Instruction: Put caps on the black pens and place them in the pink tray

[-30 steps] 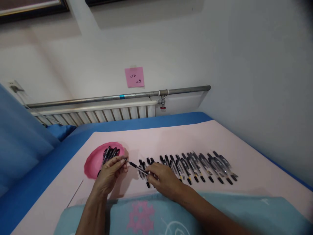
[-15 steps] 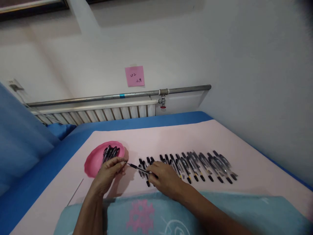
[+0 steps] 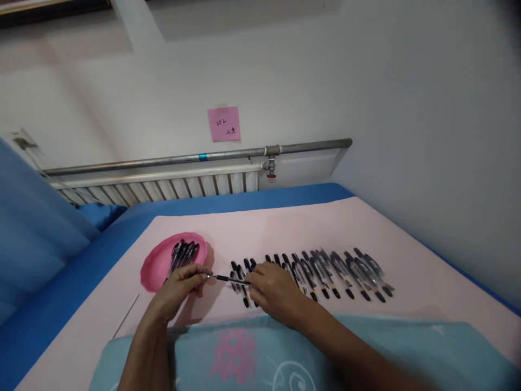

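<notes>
Between my two hands, a pen (image 3: 234,281) with a clear barrel and a black grip lies nearly level, its front end toward the left. My right hand (image 3: 274,290) is closed around the rear of the barrel, hiding that end. At the front end, the thumb and forefinger of my left hand (image 3: 183,285) pinch a small silvery pen tip (image 3: 209,276), which meets the pen or nearly so. Behind my left hand, several black-capped pens (image 3: 185,254) lie in a pink dish (image 3: 152,264). Loose pens and pen parts (image 3: 325,271) lie in a row beside and beyond my right hand.
A pale pink sheet (image 3: 260,231) covers the blue surface (image 3: 244,200). One thin white stick (image 3: 125,316) lies at the left. Teal cloth (image 3: 195,358) spreads along the near edge. A radiator (image 3: 183,187) and pipe (image 3: 163,163) run along the wall behind.
My left hand has tilted slightly, and the small silvery tip now lines up with the pen's front end, where a gap showed before. The pen is more level.
</notes>
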Demonstrator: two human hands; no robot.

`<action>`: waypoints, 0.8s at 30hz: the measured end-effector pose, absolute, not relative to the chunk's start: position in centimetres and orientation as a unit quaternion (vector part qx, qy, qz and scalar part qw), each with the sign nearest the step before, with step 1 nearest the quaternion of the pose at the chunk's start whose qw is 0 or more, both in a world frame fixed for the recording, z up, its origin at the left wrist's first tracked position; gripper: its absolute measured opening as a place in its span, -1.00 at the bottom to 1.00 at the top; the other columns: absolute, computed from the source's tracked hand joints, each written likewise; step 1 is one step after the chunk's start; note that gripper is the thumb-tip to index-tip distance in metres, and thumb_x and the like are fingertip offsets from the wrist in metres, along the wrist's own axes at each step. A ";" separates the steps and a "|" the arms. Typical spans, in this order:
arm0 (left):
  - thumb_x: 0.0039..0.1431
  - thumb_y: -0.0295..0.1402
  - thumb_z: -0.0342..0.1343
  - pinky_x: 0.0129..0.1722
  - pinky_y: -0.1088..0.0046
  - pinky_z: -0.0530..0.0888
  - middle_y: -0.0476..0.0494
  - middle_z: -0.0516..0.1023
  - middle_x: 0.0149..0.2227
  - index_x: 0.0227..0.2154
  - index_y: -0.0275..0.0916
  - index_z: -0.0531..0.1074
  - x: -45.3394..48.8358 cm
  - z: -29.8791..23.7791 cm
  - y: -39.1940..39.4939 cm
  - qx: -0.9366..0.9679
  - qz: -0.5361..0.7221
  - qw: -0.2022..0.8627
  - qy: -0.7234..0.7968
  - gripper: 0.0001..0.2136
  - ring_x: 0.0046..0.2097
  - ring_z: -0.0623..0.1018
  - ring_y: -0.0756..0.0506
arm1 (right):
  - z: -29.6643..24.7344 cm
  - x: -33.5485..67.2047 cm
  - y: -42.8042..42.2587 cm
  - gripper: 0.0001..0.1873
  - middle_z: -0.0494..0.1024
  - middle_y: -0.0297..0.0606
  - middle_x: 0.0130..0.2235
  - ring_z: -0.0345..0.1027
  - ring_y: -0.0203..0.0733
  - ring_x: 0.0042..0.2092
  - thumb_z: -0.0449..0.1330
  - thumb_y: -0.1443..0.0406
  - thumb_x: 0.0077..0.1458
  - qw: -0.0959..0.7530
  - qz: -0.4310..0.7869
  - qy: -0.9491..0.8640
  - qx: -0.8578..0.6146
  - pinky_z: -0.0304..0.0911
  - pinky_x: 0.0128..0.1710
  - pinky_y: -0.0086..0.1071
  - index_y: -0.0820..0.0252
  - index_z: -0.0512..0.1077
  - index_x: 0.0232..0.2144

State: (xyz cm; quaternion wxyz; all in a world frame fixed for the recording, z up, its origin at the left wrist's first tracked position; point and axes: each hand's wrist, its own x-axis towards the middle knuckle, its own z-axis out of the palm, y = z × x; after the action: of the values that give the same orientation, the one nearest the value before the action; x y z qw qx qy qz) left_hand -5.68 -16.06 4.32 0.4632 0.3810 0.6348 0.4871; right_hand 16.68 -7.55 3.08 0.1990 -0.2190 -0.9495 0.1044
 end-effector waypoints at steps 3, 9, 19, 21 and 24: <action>-0.14 -0.37 0.18 -0.53 0.56 0.26 -0.02 0.42 -0.60 -0.46 -0.27 0.52 -5.6 4.4 -16.1 0.380 0.487 0.472 0.628 -0.87 -0.56 0.34 0.05 | 3.1 16.7 -7.5 -0.86 0.36 -0.24 -0.43 0.17 -0.22 -0.35 0.04 0.40 0.02 0.200 0.104 -0.950 -0.214 0.01 -0.36 -0.38 0.21 0.40 -0.41; -0.14 -0.37 0.19 -0.52 0.56 0.26 -0.01 0.40 -0.61 -0.46 -0.30 0.51 -5.5 4.0 -15.9 0.391 0.489 0.489 0.607 -0.86 -0.56 0.35 0.06 | 3.1 16.6 -7.7 -0.87 0.36 -0.24 -0.43 0.17 -0.23 -0.34 0.04 0.40 0.02 0.196 0.099 -0.951 -0.217 0.01 -0.36 -0.39 0.21 0.39 -0.44; -0.29 -0.46 0.29 -0.52 0.59 0.41 0.00 0.46 -0.58 -0.49 -0.32 0.43 -3.9 3.5 -14.5 0.193 0.661 0.501 0.524 -0.79 -0.54 0.46 0.07 | 2.3 15.8 -8.7 -0.79 0.41 -0.28 -0.40 0.24 -0.25 -0.30 0.02 0.43 0.00 0.217 0.232 -0.919 -0.232 0.06 -0.32 -0.43 0.17 0.40 -0.33; -0.26 -0.49 0.28 -0.51 0.59 0.43 -0.01 0.47 -0.58 -0.50 -0.32 0.43 -3.5 3.4 -14.2 0.166 0.677 0.502 0.512 -0.82 -0.53 0.47 0.06 | 2.3 15.7 -8.8 -0.80 0.42 -0.27 -0.39 0.25 -0.24 -0.29 0.01 0.43 0.00 0.220 0.236 -0.916 -0.237 0.07 -0.31 -0.43 0.18 0.40 -0.34; -0.24 -0.51 0.27 -0.49 0.58 0.45 -0.02 0.49 -0.57 -0.49 -0.33 0.44 -3.0 3.3 -14.0 0.145 0.693 0.495 0.503 -0.83 -0.53 0.48 0.06 | 2.4 15.7 -9.0 -0.82 0.42 -0.26 -0.38 0.26 -0.24 -0.29 0.01 0.42 0.00 0.230 0.244 -0.909 -0.246 0.08 -0.31 -0.43 0.20 0.39 -0.36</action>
State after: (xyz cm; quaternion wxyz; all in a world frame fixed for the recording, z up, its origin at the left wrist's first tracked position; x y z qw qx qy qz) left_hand -3.01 -14.00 3.30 0.4953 0.1453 0.5035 0.6929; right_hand 15.67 -8.97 2.42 0.2300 -0.2460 -0.9094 0.2440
